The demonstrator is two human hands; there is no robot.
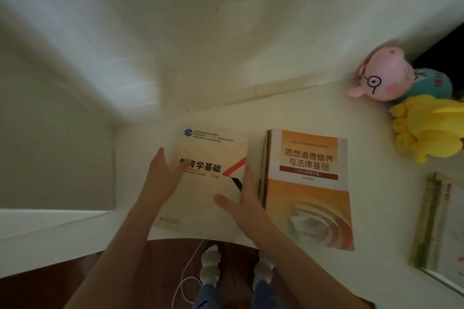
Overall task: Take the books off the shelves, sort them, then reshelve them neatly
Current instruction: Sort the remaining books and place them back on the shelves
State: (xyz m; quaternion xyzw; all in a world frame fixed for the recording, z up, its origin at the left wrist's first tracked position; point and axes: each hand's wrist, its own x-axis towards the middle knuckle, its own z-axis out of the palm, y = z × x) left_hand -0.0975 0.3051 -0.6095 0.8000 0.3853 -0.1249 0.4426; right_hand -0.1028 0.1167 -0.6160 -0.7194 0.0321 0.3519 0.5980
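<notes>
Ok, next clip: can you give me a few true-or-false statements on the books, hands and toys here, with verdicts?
1. Both hands touch the cream book. True: the left hand is at its left edge, the right hand at its right edge.
2. The orange book stands upright. False: it lies flat, cover up.
3. The pink pig toy lies on the orange book. False: it sits apart, by the wall on the right.
4. A yellow toy sits next to the pig. True.
5. The right hand holds a pen. False: its fingers are straight, against the cream book.
</notes>
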